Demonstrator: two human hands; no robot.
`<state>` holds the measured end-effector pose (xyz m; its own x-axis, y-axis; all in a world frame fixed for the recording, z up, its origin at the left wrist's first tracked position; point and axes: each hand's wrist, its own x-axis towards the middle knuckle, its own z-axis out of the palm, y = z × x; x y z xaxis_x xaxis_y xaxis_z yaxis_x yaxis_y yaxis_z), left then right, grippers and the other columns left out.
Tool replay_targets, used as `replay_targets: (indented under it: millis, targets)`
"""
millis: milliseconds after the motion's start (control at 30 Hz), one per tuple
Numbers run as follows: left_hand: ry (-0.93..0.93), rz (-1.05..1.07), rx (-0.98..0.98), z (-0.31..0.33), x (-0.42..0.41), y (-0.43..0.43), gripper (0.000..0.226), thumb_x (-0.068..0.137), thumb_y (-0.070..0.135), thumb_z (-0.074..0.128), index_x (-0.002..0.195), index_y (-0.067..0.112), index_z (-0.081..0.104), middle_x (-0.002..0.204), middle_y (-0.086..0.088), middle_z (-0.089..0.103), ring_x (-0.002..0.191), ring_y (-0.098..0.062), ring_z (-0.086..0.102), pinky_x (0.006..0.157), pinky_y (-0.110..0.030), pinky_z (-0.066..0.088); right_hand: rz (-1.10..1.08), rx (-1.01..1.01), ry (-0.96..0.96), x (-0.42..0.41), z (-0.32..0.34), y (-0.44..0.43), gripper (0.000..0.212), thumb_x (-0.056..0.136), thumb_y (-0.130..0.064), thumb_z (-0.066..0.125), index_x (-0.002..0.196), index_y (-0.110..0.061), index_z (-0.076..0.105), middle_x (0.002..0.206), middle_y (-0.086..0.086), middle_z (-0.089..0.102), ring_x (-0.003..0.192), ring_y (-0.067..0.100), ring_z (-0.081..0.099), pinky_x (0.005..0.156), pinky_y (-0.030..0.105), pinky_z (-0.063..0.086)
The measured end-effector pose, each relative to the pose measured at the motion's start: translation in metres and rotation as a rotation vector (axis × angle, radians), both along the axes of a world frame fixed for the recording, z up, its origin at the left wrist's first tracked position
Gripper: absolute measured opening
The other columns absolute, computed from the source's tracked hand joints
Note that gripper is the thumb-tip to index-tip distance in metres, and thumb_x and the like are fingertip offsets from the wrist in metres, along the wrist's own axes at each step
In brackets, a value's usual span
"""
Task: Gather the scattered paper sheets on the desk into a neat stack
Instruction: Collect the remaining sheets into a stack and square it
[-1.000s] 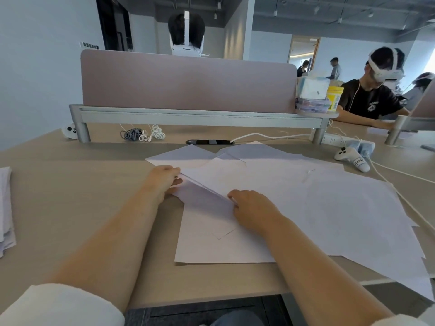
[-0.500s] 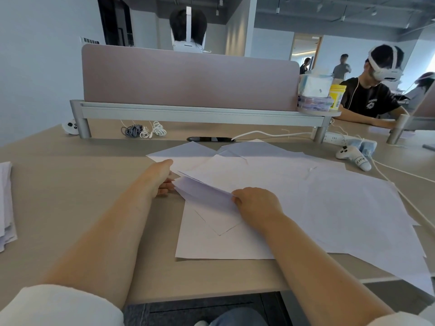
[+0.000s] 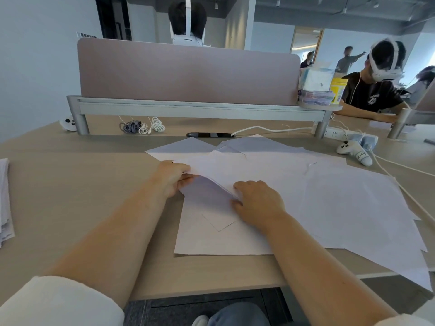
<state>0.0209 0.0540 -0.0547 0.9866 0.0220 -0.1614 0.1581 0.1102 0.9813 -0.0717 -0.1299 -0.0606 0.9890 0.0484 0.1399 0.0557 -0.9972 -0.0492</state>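
Observation:
Several white paper sheets (image 3: 341, 203) lie spread and overlapping across the middle and right of the wooden desk (image 3: 70, 184). My left hand (image 3: 173, 177) pinches the left corner of a few sheets and holds their edge lifted off the desk. My right hand (image 3: 256, 201) grips the same lifted edge near its lower end, palm down on the sheets. One flat sheet (image 3: 211, 241) lies under the raised ones, close to the desk's front edge.
A pink divider (image 3: 188, 74) closes the desk's back. Coiled cables (image 3: 141, 127), a black strip (image 3: 209, 135), a power strip (image 3: 334, 134) and a white controller (image 3: 355, 152) with its cord lie beyond the sheets. Another paper pile (image 3: 4, 201) sits at the far left. A person with a headset (image 3: 376, 90) sits at right.
My left hand has closed on the sheets' left corner and raised it. The lifted edge now bows upward between both hands. My right hand has barely shifted.

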Motion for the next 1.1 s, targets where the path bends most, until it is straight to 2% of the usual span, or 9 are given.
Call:
replay_targets:
  millis: [100,167,233,333,433,600,900,1000,1100]
  targets:
    - [-0.063,0.021,-0.164,0.008,-0.001,0.002,0.014,0.098,0.013,0.043,0.110,0.009,0.049,0.088,-0.005,0.065,0.069,-0.012,0.069,0.057,-0.022,0.055,-0.084,0.004,-0.054,0.003,0.007,-0.003,0.039,0.091,-0.008,0.038,0.128,-0.019,0.044,0.119,0.005,0.056,0.111,0.026,0.052,0.080,0.031,0.042]
    - [-0.097,0.040,-0.038,0.007,0.002,0.005,0.031,0.102,0.033,0.031,0.116,0.013,0.049,0.103,-0.006,0.066,0.091,-0.020,0.063,0.083,-0.032,0.049,-0.132,0.026,-0.093,0.003,0.009,-0.006,0.038,0.090,-0.005,0.037,0.125,-0.018,0.045,0.113,0.006,0.060,0.103,0.028,0.057,0.074,0.031,0.040]
    - [-0.163,0.046,0.372,0.001,0.008,0.009,0.049,0.103,0.039,0.021,0.129,0.007,0.048,0.130,-0.013,0.055,0.111,-0.027,0.053,0.104,-0.038,0.038,-0.159,0.084,-0.136,0.002,0.010,-0.008,0.037,0.090,-0.004,0.036,0.124,-0.017,0.045,0.108,0.007,0.061,0.093,0.028,0.057,0.070,0.031,0.039]
    - [-0.141,-0.206,1.123,-0.015,0.013,0.015,0.063,0.096,0.050,0.022,0.134,0.005,0.043,0.146,-0.015,0.038,0.133,-0.031,0.036,0.112,-0.042,0.028,-0.191,0.197,-0.173,0.001,0.010,-0.010,0.036,0.090,-0.003,0.036,0.122,-0.016,0.045,0.104,0.009,0.063,0.078,0.026,0.047,0.066,0.029,0.037]
    - [-0.122,-0.385,1.457,-0.024,0.016,0.014,0.074,0.091,0.062,0.033,0.143,0.009,0.030,0.156,-0.012,0.017,0.145,-0.025,0.014,0.114,-0.048,0.019,-0.208,0.332,-0.270,0.001,0.012,-0.012,0.031,0.089,-0.002,0.037,0.114,-0.014,0.049,0.096,0.013,0.064,0.074,0.028,0.045,0.064,0.030,0.037]
    - [-0.195,-0.353,1.463,-0.021,0.016,0.013,0.077,0.084,0.069,0.042,0.129,0.007,0.043,0.142,-0.013,0.040,0.131,-0.028,0.037,0.107,-0.045,0.033,-0.174,0.742,-0.411,0.004,0.029,-0.012,0.018,0.096,-0.008,0.035,0.097,-0.014,0.052,0.084,0.007,0.055,0.075,0.027,0.047,0.064,0.028,0.034]
    - [-0.253,-0.251,1.489,-0.015,0.011,0.010,0.079,0.075,0.069,0.056,0.125,0.008,0.046,0.127,-0.014,0.050,0.120,-0.032,0.043,0.096,-0.038,0.039,-0.165,1.967,-0.221,0.013,0.036,-0.016,0.032,0.096,-0.011,0.049,0.128,-0.017,0.052,0.110,0.000,0.061,0.103,0.024,0.056,0.094,0.042,0.045]
    - [-0.230,-0.221,1.471,-0.014,0.009,0.010,0.085,0.073,0.069,0.059,0.133,0.011,0.043,0.132,-0.015,0.046,0.123,-0.031,0.041,0.099,-0.036,0.036,-0.216,2.005,-0.209,0.018,0.028,-0.026,0.035,0.097,-0.010,0.048,0.131,-0.015,0.050,0.117,0.004,0.058,0.107,0.029,0.055,0.098,0.046,0.043]
    - [-0.253,-0.193,1.370,-0.013,0.008,0.010,0.074,0.073,0.061,0.066,0.123,0.009,0.051,0.126,-0.013,0.051,0.118,-0.029,0.046,0.092,-0.034,0.039,-0.440,1.742,-0.188,0.025,0.013,-0.038,0.036,0.095,-0.002,0.043,0.131,-0.005,0.047,0.124,0.017,0.056,0.102,0.032,0.056,0.094,0.046,0.044]
